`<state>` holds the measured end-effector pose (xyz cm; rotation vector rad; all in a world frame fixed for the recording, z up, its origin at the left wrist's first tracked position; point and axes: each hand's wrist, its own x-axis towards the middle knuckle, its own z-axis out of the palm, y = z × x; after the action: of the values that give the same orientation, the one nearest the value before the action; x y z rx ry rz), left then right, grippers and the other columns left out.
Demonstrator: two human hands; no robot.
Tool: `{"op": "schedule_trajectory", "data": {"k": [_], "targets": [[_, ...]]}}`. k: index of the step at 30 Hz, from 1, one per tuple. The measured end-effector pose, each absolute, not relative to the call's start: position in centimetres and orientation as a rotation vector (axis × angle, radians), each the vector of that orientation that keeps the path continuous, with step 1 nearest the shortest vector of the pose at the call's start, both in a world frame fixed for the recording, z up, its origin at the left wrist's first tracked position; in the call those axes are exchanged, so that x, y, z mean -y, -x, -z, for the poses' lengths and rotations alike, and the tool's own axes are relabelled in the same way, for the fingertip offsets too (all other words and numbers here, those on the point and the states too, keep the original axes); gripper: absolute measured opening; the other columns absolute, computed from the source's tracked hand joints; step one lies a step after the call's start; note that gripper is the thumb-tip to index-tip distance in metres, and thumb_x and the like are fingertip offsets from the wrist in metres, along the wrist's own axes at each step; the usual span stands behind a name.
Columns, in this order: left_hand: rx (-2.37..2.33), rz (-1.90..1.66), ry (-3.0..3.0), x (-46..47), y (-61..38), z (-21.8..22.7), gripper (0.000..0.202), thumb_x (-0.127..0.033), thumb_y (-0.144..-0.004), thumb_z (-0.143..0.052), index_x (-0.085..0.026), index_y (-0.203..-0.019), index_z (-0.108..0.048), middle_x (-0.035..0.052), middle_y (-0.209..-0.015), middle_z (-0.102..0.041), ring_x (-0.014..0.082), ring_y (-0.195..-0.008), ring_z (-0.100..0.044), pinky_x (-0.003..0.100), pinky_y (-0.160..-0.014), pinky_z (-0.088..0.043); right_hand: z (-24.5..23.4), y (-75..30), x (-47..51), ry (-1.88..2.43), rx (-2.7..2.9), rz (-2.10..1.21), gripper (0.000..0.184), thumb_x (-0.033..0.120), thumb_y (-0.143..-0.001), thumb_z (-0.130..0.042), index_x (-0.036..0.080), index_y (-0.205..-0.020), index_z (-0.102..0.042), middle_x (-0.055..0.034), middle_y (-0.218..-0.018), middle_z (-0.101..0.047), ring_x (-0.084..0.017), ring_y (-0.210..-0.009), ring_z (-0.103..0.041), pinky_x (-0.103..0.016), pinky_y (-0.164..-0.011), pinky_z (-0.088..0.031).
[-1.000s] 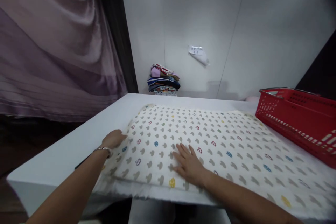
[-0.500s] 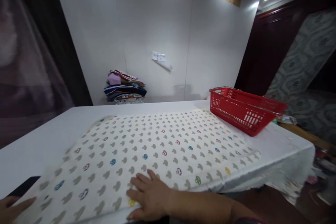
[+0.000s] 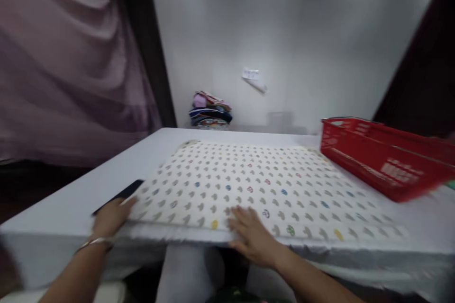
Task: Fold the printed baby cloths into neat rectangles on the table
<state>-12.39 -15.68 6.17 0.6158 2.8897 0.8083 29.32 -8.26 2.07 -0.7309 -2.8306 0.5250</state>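
A white cloth printed with grey and coloured mushrooms lies spread flat on a white-covered table. My right hand rests palm down at the cloth's near edge, its fingers spread and slightly blurred. At the near left corner my left hand, with a bracelet at the wrist, closes on the cloth's edge; its thumb side points right and most of its fingers are hidden. Just beyond the left hand is a flat dark object, partly under it.
A red plastic basket stands on the table's right side. Folded fabrics are stacked at the back by the white wall, which bears a paper label. A mauve curtain hangs at left.
The view has turned left and drawn back, showing more of both arms. My right hand stays at the cloth's near edge; my left hand now shows at the near left corner.
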Motion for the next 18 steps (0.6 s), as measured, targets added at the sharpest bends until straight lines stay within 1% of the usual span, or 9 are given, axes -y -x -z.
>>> {"op": "schedule_trajectory", "data": {"k": [1, 3, 4, 6, 8, 10, 13, 18], "targets": [[-2.827, -0.851, -0.752, 15.9, 12.6, -5.8, 0.028, -0.047, -0.075, -0.059, -0.021, -0.072, -0.064, 0.0018, -0.065, -0.069, 0.025, -0.081, -0.065, 0.032, -0.072, -0.049, -1.6, -30.1, 8.1, 0.798, 2.806, -0.463, 0.057, 0.052, -0.094, -0.034, 0.025, -0.145, -0.032, -0.0085, -0.153, -0.021, -0.026, -0.141, -0.015, -0.053, -0.113, -0.011], [-2.85, -0.973, -0.712, 16.5, 12.7, -5.0, 0.029, -0.043, -0.075, -0.059, -0.015, -0.077, -0.066, 0.0107, -0.077, -0.071, 0.0291, -0.085, -0.065, 0.035, -0.075, -0.049, -0.4, -31.8, 7.5, 0.924, 2.77, -0.343, 0.056, 0.051, -0.094, -0.033, 0.025, -0.144, -0.035, -0.0083, -0.152, -0.022, -0.026, -0.141, -0.016, -0.053, -0.113, -0.012], [-2.871, -1.002, -0.676, 16.8, 12.6, -4.6, 0.029, -0.041, -0.077, -0.057, -0.014, -0.081, -0.067, 0.0123, -0.084, -0.071, 0.0292, -0.088, -0.065, 0.035, -0.076, -0.049, 0.4, -32.5, 7.1, 0.963, 2.762, -0.296, 0.056, 0.052, -0.094, -0.034, 0.025, -0.142, -0.038, -0.0084, -0.152, -0.025, -0.027, -0.141, -0.017, -0.053, -0.112, -0.014], [-2.874, -1.084, -0.567, 17.2, 12.3, -3.8, 0.031, -0.039, -0.079, -0.056, -0.012, -0.089, -0.068, 0.0146, -0.092, -0.071, 0.0298, -0.093, -0.064, 0.035, -0.079, -0.048, 1.9, -33.5, 6.3, 1.0, 2.764, -0.236, 0.057, 0.055, -0.092, -0.034, 0.024, -0.14, -0.043, -0.0083, -0.149, -0.031, -0.028, -0.139, -0.024, -0.053, -0.111, -0.02], [-2.881, -1.15, -0.518, 17.4, 11.8, -3.0, 0.034, -0.038, -0.081, -0.054, -0.013, -0.1, -0.066, 0.0134, -0.099, -0.07, 0.0281, -0.095, -0.063, 0.034, -0.08, -0.047, 3.2, -34.0, 5.8, 0.981, 2.764, -0.191, 0.056, 0.056, -0.092, -0.035, 0.026, -0.137, -0.046, -0.0076, -0.148, -0.034, -0.028, -0.137, -0.028, -0.053, -0.11, -0.024], [-2.889, -1.203, -0.477, 17.5, 11.5, -2.3, 0.034, -0.038, -0.083, -0.052, -0.015, -0.105, -0.064, 0.0118, -0.102, -0.069, 0.0265, -0.095, -0.063, 0.033, -0.079, -0.047, 4.0, -34.1, 5.6, 0.944, 2.748, -0.148, 0.054, 0.055, -0.092, -0.035, 0.027, -0.137, -0.047, -0.0069, -0.148, -0.035, -0.028, -0.136, -0.029, -0.052, -0.109, -0.025], [-2.901, -1.262, -0.402, 17.6, 11.2, -1.6, 0.032, -0.033, -0.084, -0.05, -0.018, -0.109, -0.062, 0.0115, -0.104, -0.068, 0.0258, -0.097, -0.062, 0.033, -0.081, -0.046, 4.7, -33.8, 5.7, 0.911, 2.704, -0.063, 0.053, 0.053, -0.093, -0.033, 0.027, -0.138, -0.045, -0.007, -0.148, -0.034, -0.028, -0.137, -0.029, -0.053, -0.109, -0.026], [-2.901, -1.324, -0.342, 17.7, 11.0, -1.1, 0.033, -0.031, -0.085, -0.05, -0.018, -0.114, -0.06, 0.0101, -0.109, -0.067, 0.0234, -0.103, -0.061, 0.031, -0.086, -0.044, 6.0, -33.9, 5.7, 0.797, 2.706, 0.056, 0.055, 0.056, -0.091, -0.035, 0.026, -0.134, -0.051, -0.0076, -0.144, -0.041, -0.028, -0.133, -0.036, -0.052, -0.107, -0.029]]}}
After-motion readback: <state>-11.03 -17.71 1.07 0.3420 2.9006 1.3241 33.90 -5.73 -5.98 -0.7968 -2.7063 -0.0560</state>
